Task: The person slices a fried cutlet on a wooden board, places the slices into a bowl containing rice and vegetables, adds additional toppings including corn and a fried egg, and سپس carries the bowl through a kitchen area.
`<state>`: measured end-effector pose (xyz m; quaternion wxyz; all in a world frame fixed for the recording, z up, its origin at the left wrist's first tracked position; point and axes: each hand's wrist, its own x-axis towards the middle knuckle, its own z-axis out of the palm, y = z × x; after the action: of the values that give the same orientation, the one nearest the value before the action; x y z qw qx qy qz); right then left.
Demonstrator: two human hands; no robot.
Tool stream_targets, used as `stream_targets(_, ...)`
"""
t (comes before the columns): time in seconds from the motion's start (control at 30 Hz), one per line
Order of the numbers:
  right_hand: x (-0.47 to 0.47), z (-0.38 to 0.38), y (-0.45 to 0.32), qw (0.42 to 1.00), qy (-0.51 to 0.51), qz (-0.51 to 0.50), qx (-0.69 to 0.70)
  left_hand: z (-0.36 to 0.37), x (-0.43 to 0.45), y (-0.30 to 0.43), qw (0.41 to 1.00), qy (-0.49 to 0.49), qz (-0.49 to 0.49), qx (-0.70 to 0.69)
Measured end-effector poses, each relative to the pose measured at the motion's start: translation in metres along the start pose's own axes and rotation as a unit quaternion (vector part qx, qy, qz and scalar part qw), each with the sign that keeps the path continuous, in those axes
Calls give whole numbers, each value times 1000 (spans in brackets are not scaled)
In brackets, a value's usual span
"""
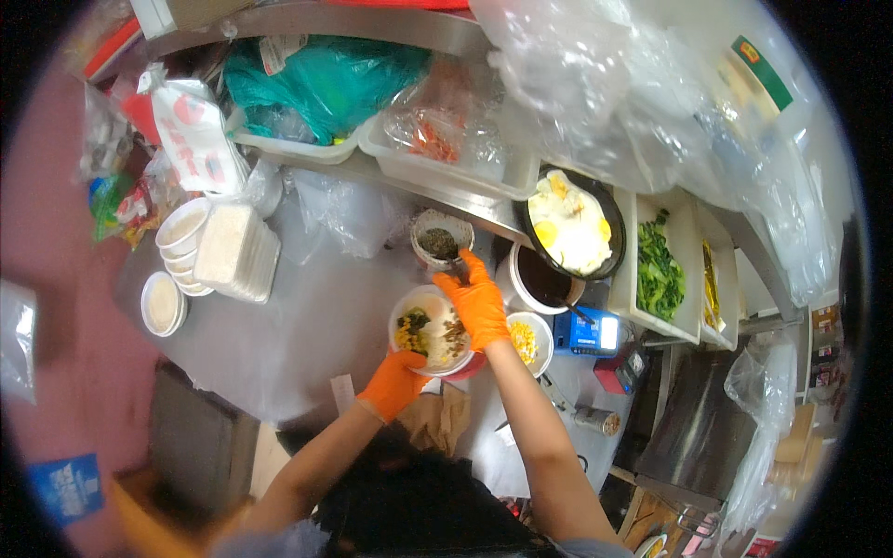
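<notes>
My left hand (396,383), in an orange glove, grips the near rim of a round white bowl (441,307). In the bowl are white rice, yellow corn kernels, dark greens and brown minced bits. Above the bowl's far right side, my right hand (477,301), gloved alike, pinches a thin utensil handle (458,270). The utensil reaches towards a tub (468,234) of dark chopped topping; its tip is hard to make out. A white bowl of corn kernels (524,340) sits beside my right wrist, and a white bucket of dark sauce (543,275) with a ladle stands just beyond it.
A black pan of fried eggs (573,222) stands at the far right, next to a white bin of cooked greens (659,275). Stacked lidded bowls (162,305) and foam boxes (234,251) occupy the left. Plastic bags (593,84) hang low overhead; a blue device (582,331) sits right.
</notes>
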<state>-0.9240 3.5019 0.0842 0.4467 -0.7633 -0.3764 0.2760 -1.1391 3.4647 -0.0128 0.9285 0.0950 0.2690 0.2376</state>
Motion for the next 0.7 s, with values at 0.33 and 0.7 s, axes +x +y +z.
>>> stream_targets(0.33,63,-13,4,787,-52,-381,-482,11,34,68,983,22,81,-164)
stream_targets(0.7,72,-16,11,996,-54,-66,-16,45,75,78,974,82,162,-134)
